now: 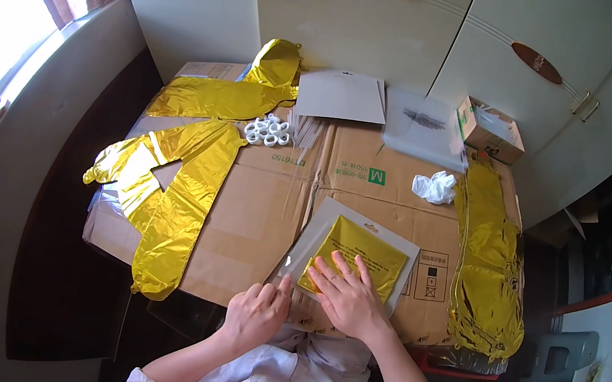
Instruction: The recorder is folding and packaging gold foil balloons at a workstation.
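Two bare hands: at work low on the surface, side by side, both over or beside one flat packet.
Right grip: the right hand [347,294] lies palm down with its fingers spread apart, pressing on the packet's face.
Left grip: the left hand [257,315] has its fingers curled in and its index finger out toward the packet's lower left edge (whether anything is pinched inside, I cannot tell).
Under the right palm: a folded square of shiny gold foil with small dark print [372,245], lying inside a flat clear-and-grey packet with a hang hole [319,230], tilted on the near middle of the surface.
Surface: a spread of flattened brown cardboard [263,200].
Left side: a gold foil shape with an angular opening [184,210], and beyond it a second, long gold foil shape [216,99].
Far middle: a cluster of small white rings [267,131], thin clear sticks [305,138] beside them, and flat grey cards [341,97].
Far right: clear plastic sleeves [424,126] next to a small open cardboard box [491,130].
Right side: a crumpled white wad [434,187] near a long stack of gold foil [489,264].
Behind: cream cupboard doors [359,28].
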Action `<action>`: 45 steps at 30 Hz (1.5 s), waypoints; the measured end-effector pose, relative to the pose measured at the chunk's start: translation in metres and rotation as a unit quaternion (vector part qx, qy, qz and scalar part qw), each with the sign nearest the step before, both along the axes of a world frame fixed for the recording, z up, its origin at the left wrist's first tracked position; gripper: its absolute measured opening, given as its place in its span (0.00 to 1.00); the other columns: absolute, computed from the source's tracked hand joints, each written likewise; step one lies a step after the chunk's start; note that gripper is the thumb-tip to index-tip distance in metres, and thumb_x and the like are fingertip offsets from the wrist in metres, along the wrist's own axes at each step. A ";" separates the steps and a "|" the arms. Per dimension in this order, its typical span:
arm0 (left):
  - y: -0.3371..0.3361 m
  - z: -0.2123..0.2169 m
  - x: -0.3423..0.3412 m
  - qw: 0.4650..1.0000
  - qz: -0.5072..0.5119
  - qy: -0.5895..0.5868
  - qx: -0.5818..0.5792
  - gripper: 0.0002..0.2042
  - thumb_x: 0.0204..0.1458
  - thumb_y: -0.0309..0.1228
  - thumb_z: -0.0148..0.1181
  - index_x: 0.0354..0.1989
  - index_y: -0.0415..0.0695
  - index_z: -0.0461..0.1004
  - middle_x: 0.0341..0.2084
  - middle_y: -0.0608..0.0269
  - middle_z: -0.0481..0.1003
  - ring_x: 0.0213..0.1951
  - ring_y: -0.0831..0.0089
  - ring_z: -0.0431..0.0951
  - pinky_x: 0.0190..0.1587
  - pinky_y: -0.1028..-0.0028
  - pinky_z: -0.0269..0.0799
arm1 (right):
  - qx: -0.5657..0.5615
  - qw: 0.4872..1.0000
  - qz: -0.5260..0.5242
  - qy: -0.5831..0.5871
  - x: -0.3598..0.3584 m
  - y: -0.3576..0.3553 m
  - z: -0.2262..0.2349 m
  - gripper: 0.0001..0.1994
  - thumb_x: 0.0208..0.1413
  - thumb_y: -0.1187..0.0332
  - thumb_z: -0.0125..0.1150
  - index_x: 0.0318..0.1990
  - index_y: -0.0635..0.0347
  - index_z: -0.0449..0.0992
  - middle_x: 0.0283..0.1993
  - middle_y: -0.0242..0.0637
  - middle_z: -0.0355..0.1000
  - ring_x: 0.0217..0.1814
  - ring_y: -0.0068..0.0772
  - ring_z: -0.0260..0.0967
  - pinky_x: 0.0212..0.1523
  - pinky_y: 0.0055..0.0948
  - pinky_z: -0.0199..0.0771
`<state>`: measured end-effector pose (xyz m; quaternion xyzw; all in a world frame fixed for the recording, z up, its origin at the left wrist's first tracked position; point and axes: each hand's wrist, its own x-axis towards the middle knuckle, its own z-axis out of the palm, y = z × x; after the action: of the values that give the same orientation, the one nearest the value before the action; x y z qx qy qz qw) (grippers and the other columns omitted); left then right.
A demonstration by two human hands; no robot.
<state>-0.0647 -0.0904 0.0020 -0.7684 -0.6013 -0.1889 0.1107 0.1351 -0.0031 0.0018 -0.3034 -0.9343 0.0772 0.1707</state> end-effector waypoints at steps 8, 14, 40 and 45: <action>0.015 0.002 0.008 0.996 0.071 -0.050 0.031 0.06 0.48 0.30 0.62 0.24 0.46 0.71 0.18 0.67 0.68 0.22 0.71 0.74 0.21 0.71 0.69 | -0.005 1.000 -0.012 -0.016 0.001 -0.002 -0.005 0.24 0.61 0.57 0.51 0.65 0.45 0.64 0.69 0.32 0.60 0.73 0.44 0.51 0.70 0.55 0.43; 0.019 0.000 0.012 0.989 0.126 -0.071 0.024 0.09 0.45 0.30 0.62 0.18 0.47 0.69 0.17 0.65 0.70 0.22 0.68 0.75 0.22 0.69 0.71 | -0.011 1.000 -0.011 -0.016 -0.001 -0.002 -0.001 0.27 0.58 0.52 0.54 0.65 0.46 0.65 0.69 0.33 0.60 0.73 0.44 0.51 0.71 0.55 0.43; -0.147 0.010 -0.162 0.677 0.134 -0.588 -0.422 0.06 0.46 0.25 0.63 0.31 0.36 0.78 0.23 0.67 0.77 0.27 0.83 0.75 0.33 0.81 0.72 | -0.004 0.998 -0.001 -0.057 -0.004 0.000 0.003 0.28 0.57 0.50 0.54 0.64 0.49 0.66 0.68 0.35 0.61 0.73 0.45 0.50 0.71 0.55 0.41; -0.149 0.004 -0.170 0.757 0.148 -0.451 -0.449 0.05 0.47 0.25 0.63 0.31 0.36 0.78 0.23 0.69 0.77 0.26 0.84 0.73 0.32 0.80 0.71 | 0.004 0.998 -0.003 -0.066 -0.003 -0.002 0.002 0.28 0.58 0.51 0.54 0.64 0.50 0.66 0.68 0.35 0.61 0.74 0.45 0.49 0.71 0.56 0.41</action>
<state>-0.2348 -0.2390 0.0055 -0.4573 -0.7037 -0.2030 -0.5044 0.1321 -0.0048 0.0034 -0.3099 -0.9430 0.0523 0.1099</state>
